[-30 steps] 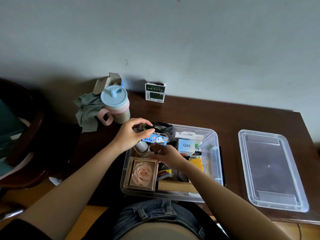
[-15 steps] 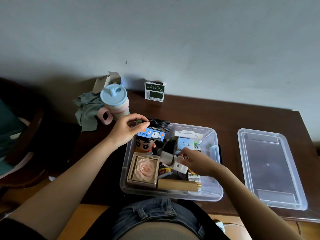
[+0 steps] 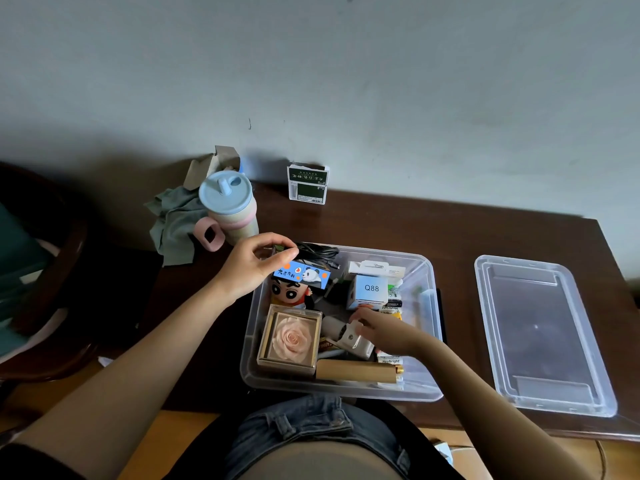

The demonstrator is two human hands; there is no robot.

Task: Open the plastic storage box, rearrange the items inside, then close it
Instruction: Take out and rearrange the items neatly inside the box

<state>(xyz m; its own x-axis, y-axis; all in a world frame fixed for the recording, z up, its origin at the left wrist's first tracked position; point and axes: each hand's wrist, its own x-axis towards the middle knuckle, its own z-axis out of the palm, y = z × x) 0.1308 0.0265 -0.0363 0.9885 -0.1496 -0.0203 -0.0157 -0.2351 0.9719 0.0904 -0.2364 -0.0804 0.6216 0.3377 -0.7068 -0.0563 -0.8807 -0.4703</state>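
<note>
The clear plastic storage box (image 3: 429,344) stands open on the dark wooden table, full of small items. Its lid (image 3: 540,334) lies flat to the right. My left hand (image 3: 249,265) hovers over the box's far left corner, pinching a small blue panda box (image 3: 304,273) by its end, above a cartoon figurine (image 3: 289,292). My right hand (image 3: 384,330) is inside the box, fingers on a white cylindrical device (image 3: 346,336). A boxed pink rose (image 3: 291,337), a white Q88 box (image 3: 369,291), a brown tube (image 3: 355,370) and black cables (image 3: 317,252) also lie inside.
A blue-lidded cup with a pink handle (image 3: 228,209) and a grey cloth (image 3: 176,223) stand left of the box. A green and white carton (image 3: 307,183) sits by the wall. A dark chair (image 3: 41,271) is at the far left.
My right hand moved right and toward me inside the box, bringing the white device next to the rose box. The figurine became visible under the blue box, which my left hand still holds.
</note>
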